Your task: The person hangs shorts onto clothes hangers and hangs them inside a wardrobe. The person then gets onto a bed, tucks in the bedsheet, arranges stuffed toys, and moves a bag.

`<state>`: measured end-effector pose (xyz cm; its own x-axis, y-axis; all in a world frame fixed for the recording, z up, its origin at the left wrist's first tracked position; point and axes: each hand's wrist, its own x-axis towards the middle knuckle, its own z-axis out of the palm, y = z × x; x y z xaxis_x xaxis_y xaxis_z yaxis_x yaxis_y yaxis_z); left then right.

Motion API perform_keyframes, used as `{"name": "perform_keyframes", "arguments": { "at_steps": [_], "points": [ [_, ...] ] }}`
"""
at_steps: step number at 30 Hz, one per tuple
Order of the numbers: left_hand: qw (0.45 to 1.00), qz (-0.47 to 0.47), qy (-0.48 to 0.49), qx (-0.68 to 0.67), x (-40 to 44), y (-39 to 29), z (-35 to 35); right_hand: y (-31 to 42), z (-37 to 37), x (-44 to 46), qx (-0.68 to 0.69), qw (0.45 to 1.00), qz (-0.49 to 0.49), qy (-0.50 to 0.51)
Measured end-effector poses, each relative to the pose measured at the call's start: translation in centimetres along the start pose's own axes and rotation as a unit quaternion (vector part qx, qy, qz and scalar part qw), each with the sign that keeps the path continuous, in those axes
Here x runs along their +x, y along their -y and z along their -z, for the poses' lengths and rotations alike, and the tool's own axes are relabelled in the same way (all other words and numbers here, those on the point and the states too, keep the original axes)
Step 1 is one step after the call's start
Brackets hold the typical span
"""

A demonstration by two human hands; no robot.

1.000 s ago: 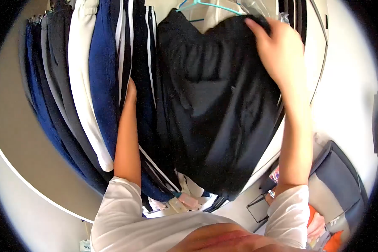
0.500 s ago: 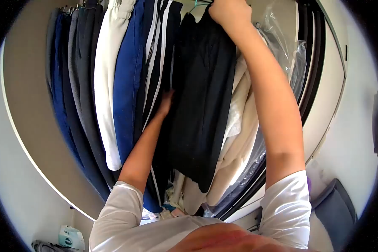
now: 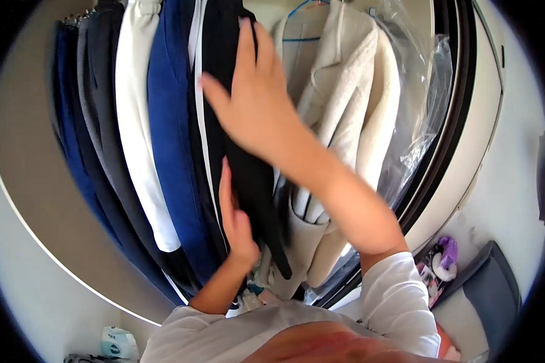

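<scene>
A black garment [image 3: 254, 187] hangs in the middle of the closet. My right hand [image 3: 257, 100] lies over its upper part, fingers spread and thumb out to the left. Lower down, my left hand [image 3: 239, 233] is stretched out along the same garment, fingers pointing up and partly behind the cloth. Just left of both hands runs black clothing with a white stripe [image 3: 201, 121]. Blue trousers [image 3: 174, 139] and white trousers [image 3: 140, 121] hang further left. Right of my hands, a cream coat [image 3: 345, 78] hangs on a blue hanger [image 3: 300, 40].
Dark trousers [image 3: 91, 133] fill the left end of the closet, beside its side panel [image 3: 18, 157]. Clear plastic covers [image 3: 418, 139] hang at the right, near the sliding door edge [image 3: 460, 163]. A grey chair-like item [image 3: 484, 284] and a purple item [image 3: 447, 251] are at lower right.
My right hand has come down and left from the top of the black garment, opening out. The garment has shifted left and narrowed, uncovering the cream coat. My left hand is lower.
</scene>
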<state>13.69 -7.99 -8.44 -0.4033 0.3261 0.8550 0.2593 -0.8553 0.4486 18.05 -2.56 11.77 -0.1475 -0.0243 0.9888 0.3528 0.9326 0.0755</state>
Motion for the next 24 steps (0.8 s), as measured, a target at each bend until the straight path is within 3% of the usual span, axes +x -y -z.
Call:
{"name": "perform_keyframes", "arguments": {
  "at_steps": [1, 2, 4, 6, 7, 8, 11, 14, 16, 17, 18, 20, 24],
  "points": [
    [0.989, -0.114, -0.003, 0.092, -1.7, -1.3, -0.5, 0.8, 0.2, -3.2, 0.045, 0.997, -0.036, 0.052],
    [0.975, -0.192, -0.057, 0.094, -4.0, -0.7, -1.2, 1.1, 0.0, -6.7, 0.12, 0.985, -0.062, 0.108],
    [0.93, -0.336, 0.051, 0.138, -5.9, -1.2, -0.2, 1.8, -1.1, -14.6, 0.229, 0.948, -0.105, 0.195],
    [0.974, -0.138, 0.176, 0.038, -7.5, -2.5, -1.2, 1.9, -1.5, -23.9, 0.166, 0.927, -0.089, 0.324],
    [0.965, -0.102, 0.228, 0.086, -6.5, -4.1, -1.5, 1.2, -1.7, -29.9, 0.166, 0.893, -0.067, 0.412],
    [0.957, -0.058, 0.268, 0.097, -6.5, -4.3, -1.5, 1.8, 0.7, -34.3, 0.202, 0.857, -0.123, 0.458],
    [0.931, 0.089, 0.345, -0.073, -8.3, -2.4, -1.5, 3.9, 7.6, -47.2, 0.253, 0.727, -0.289, 0.569],
    [0.844, 0.241, 0.442, -0.187, -13.5, 0.5, -3.0, 5.9, 14.2, -56.2, 0.189, 0.608, -0.387, 0.667],
    [0.761, 0.338, 0.509, -0.217, -17.5, 1.6, -5.0, 8.7, 19.4, -57.0, 0.106, 0.555, -0.531, 0.631],
    [0.718, 0.361, 0.554, -0.215, -19.5, 1.9, -5.9, 9.5, 21.5, -57.5, 0.075, 0.489, -0.596, 0.633],
    [0.675, 0.375, 0.6, -0.211, -21.8, 2.0, -6.6, 11.6, 24.5, -57.4, 0.015, 0.55, -0.603, 0.578],
    [0.58, 0.387, 0.678, -0.231, -28.2, 3.2, -7.4, 14.1, 28.8, -56.2, -0.035, 0.511, -0.681, 0.523],
    [0.429, 0.417, 0.772, -0.214, -38.8, 3.1, -8.6, 19.5, 35.3, -59.6, -0.083, 0.508, -0.768, 0.38]
  ]
}}
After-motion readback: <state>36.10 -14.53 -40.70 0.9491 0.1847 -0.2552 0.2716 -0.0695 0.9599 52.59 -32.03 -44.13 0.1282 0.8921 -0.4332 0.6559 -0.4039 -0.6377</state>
